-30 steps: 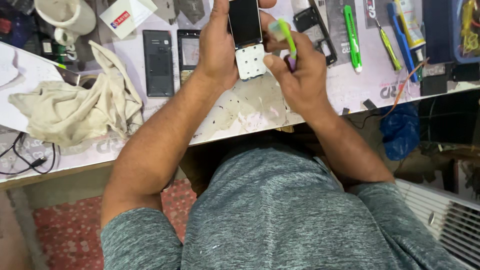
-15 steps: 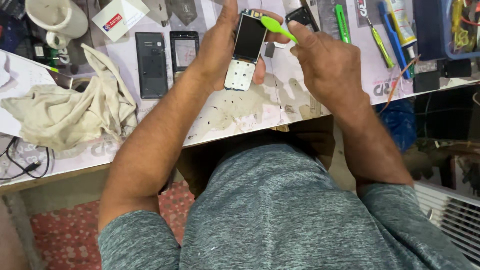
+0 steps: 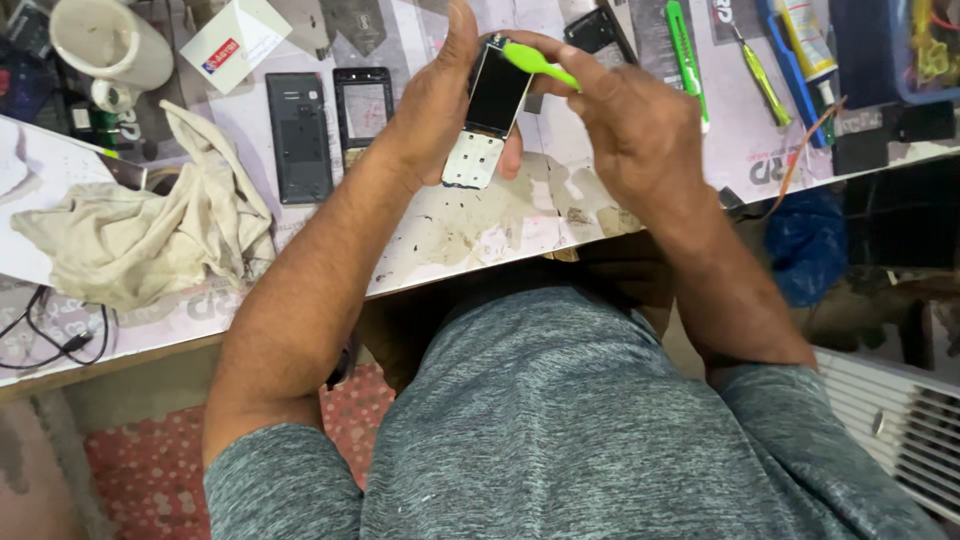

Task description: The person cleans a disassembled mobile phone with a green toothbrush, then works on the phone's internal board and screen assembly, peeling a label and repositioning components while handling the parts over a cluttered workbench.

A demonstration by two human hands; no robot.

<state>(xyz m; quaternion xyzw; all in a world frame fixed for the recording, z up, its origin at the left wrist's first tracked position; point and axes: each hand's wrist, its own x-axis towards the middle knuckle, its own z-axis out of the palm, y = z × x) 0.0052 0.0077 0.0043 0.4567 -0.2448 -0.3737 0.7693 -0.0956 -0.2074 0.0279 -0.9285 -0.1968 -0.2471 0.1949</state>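
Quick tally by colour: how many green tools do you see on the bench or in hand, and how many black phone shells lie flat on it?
Green tools: 3 (pry tool in the right hand, marker, screwdriver)
Black phone shells: 2 (back cover, front frame)
Total: 5
The left hand holds an opened phone, not counted.

Back and left edge of the small opened handset with dark screen and bare white keypad board (image 3: 487, 115) hidden behind the left hand (image 3: 440, 110). Handle end of the lime-green plastic prying tool (image 3: 538, 63) buried under the right hand (image 3: 640, 130). White ceramic mug (image 3: 105, 45) and blue plastic tray (image 3: 900, 50) cut off by the top edge. Screwdriver tips too small to tell.
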